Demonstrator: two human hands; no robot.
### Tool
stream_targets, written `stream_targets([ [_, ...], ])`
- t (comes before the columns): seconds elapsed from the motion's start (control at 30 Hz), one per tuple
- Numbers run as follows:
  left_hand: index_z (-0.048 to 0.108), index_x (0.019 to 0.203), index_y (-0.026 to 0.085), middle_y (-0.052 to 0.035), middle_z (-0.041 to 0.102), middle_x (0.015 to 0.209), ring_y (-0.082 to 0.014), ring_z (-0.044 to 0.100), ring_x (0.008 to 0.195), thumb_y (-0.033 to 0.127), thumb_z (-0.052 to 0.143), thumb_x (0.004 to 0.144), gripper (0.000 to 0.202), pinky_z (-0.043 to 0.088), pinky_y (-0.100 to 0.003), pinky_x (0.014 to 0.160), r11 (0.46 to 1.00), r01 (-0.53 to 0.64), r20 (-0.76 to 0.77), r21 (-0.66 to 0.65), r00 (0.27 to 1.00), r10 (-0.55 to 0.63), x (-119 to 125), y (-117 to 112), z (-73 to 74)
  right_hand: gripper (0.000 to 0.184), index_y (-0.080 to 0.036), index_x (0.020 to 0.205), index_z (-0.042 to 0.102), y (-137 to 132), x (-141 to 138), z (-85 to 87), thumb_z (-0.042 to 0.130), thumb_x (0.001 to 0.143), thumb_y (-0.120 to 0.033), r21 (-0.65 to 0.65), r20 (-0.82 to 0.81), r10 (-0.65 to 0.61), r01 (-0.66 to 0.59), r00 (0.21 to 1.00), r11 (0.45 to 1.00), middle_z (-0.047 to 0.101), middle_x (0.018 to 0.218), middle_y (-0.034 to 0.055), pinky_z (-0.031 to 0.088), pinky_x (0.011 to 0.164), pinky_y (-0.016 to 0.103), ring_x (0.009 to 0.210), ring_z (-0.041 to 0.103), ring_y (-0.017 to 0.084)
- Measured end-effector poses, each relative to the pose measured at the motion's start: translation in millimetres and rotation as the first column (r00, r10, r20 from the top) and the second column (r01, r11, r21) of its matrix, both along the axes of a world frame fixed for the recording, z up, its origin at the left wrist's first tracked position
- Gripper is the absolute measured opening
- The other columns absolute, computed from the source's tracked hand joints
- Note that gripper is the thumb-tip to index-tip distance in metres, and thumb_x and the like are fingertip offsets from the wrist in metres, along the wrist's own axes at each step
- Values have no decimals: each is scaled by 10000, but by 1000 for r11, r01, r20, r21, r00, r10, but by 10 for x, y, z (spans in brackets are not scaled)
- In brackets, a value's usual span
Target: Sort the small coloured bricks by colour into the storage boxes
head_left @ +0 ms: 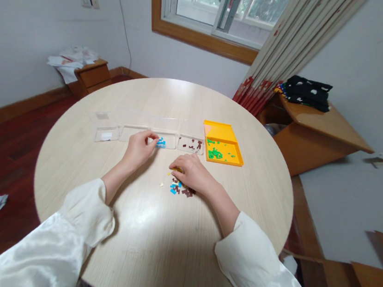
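Many small bricks [173, 191] lie loose on the table [149, 259]; they look light, stiff and perhaps slippery, best pinched by opposite sides. Over them the right hand [191, 171] curls palm-down, its grip hidden. The left hand [140, 146] bends toward blue bricks [161, 143] in a clear box [172, 141], thumb and fingertips close together; whether they pinch one, I cannot tell.

The bare right hand [190, 170] partly hides tiny brown, blue and yellow pieces [188, 193] at its six o'clock; anything within the bare left hand's [140, 146] fingertips is too small to tell.
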State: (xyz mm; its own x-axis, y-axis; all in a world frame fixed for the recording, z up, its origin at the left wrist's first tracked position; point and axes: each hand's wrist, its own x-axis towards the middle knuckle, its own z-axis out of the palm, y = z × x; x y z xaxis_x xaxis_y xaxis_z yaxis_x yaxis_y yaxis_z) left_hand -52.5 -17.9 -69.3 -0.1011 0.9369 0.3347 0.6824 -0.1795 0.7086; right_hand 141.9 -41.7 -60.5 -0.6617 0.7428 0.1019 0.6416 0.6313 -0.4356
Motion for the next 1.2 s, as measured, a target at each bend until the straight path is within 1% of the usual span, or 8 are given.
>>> stream_targets([
  [0.13,693,788,169,-36,695,771,-175,547,682,235,531,757,177,425,-294,705,999,-32,-82,24,996,34,2,39,-56,151,-149,857,703,-14,-27,-2,577,832,-71,-8,28,-1,1,1000,1000,705,885,71,303,832,331,874,589,178],
  [0.3,692,796,165,-61,704,827,-206,574,777,225,547,761,160,438,-325,775,1000,-14,-114,27,993,17,24,34,-70,157,-137,887,692,-31,-47,10,548,861,-78,11,42,33,-34,999,999,703,893,79,282,842,329,877,575,175],
  [0.5,685,809,174,-59,708,860,-209,576,809,229,536,779,161,439,-335,802,1000,19,-123,19,992,-16,46,-27,-24,169,-149,874,679,-71,-62,38,538,860,-58,24,59,116,-118,991,993,686,872,65,262,802,309,869,551,167],
  [0.67,674,822,177,-59,710,884,-209,575,822,223,523,792,161,442,-336,807,999,50,-129,15,991,-47,77,-103,-18,174,-146,860,689,-75,-57,33,550,845,-42,24,85,128,-131,988,991,668,852,68,249,780,305,855,542,168],
  [0.87,665,823,170,-68,701,890,-207,569,842,193,510,793,160,438,-342,823,994,105,-138,25,985,-100,131,-176,-18,149,-152,853,696,-60,-56,28,569,850,-74,28,82,151,-154,985,988,661,838,58,248,774,305,837,531,162],
  [1.03,654,787,163,-62,689,855,-192,566,797,186,513,783,143,438,-341,797,988,151,-103,35,984,-146,165,-197,-9,156,-143,832,683,-64,-71,26,539,872,-98,48,112,145,-151,983,987,646,822,56,250,764,307,825,510,164],
  [1.1,653,780,160,-55,683,827,-173,553,733,189,514,780,142,439,-320,748,987,163,-67,13,985,-162,169,-202,-8,169,-138,827,669,-72,-76,26,516,877,-90,56,126,144,-152,982,987,638,820,59,254,762,308,818,504,165],
  [1.2,652,778,163,-32,672,766,-137,509,621,207,514,779,146,424,-283,657,981,186,30,-49,982,-185,170,-201,-14,176,-136,816,642,-78,-73,21,490,874,-71,65,113,129,-137,985,988,624,816,56,259,761,306,814,496,165],
])
